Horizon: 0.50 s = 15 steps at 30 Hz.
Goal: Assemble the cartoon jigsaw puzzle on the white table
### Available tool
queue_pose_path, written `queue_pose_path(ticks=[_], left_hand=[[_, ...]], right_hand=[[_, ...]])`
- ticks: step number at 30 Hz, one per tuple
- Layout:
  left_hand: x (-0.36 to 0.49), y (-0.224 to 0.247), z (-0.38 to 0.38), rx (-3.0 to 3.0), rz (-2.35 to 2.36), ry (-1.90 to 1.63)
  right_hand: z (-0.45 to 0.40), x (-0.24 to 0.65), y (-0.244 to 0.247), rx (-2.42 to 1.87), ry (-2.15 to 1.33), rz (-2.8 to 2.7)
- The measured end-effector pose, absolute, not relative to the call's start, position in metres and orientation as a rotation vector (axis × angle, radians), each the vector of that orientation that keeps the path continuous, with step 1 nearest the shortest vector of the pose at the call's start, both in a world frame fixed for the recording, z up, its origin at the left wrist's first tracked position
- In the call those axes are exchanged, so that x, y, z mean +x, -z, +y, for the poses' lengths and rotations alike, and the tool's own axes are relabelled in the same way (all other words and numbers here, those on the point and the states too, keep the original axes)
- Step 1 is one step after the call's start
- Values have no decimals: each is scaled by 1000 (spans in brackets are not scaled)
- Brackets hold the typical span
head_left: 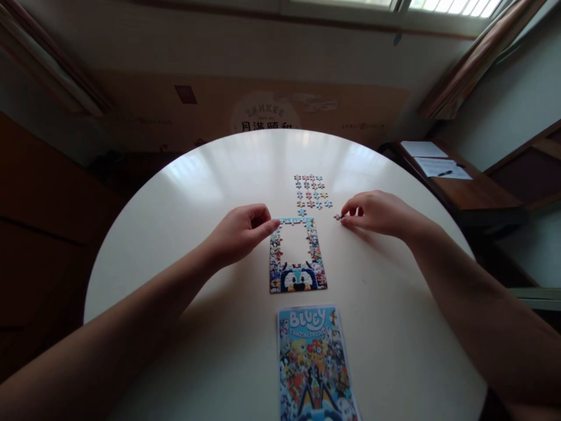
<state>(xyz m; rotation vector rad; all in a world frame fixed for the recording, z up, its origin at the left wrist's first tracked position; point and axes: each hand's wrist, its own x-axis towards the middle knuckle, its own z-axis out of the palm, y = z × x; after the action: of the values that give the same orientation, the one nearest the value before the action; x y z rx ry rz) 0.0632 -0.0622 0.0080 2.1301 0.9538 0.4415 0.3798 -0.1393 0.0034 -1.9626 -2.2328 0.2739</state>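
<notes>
A partly assembled jigsaw puzzle [298, 278] lies on the round white table [219, 362], with an open gap in its middle. My left hand [243, 231] is at the puzzle's upper left corner, thumb and fingers curled together; whether anything is between them is hidden. Several loose puzzle pieces [308, 195] lie in rows just beyond the puzzle. To the right of them, my right hand [372, 215] pinches a small puzzle piece [337, 217] at its fingertips, low over the tabletop. Nearer to me lies a printed Bluey picture sheet [316, 362].
Beyond the table's right edge stands a dark wooden side table [464, 190] with papers [438, 168] and a pen on it. A large printed cardboard panel [210, 111] is behind the far edge. Curtains hang at both sides.
</notes>
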Motion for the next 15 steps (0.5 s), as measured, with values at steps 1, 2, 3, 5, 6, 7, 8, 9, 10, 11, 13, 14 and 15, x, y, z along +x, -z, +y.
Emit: queue_pose_path(ticks=[1,2,3,5,6,7,8,9,10,11,13,14,15], left_hand=[[64,-8,-63,2128,949,-447],[64,-7,-63,2126,952,-457],[65,-7,-64,2129,961,-468],[66,-7,-65,2130,992,-490],[66,-7,-65,2126,1003,-494],[66,-7,-65,2122,1009,-493],[67,-7,-65,2119,1008,-484],[67,-7,-66,2117,1004,-471],[67,-6,-66,2116,998,-454],[68,-6,-66,2114,991,-436],[68,-5,-66,2106,973,-415],[69,-5,-66,2100,964,-412],[69,-4,-66,2094,953,-413]], right_hand=[[-140,379,-3,-1981,-248,-2226],[-141,378,-2,-2001,-226,-2223],[-141,377,-2,-2023,-207,-2223],[-141,377,-2,-2066,-191,-2230],[-141,376,-2,-2084,-199,-2235],[-141,376,-2,-2100,-211,-2241],[-141,375,-2,-2111,-223,-2247],[-141,375,-2,-2117,-231,-2253],[-141,374,-2,-2118,-230,-2259],[-141,373,-2,-2116,-220,-2263],[-140,372,-2,-2111,-212,-2266],[-140,372,-1,-2112,-227,-2260],[-140,372,0,-2116,-258,-2245]])
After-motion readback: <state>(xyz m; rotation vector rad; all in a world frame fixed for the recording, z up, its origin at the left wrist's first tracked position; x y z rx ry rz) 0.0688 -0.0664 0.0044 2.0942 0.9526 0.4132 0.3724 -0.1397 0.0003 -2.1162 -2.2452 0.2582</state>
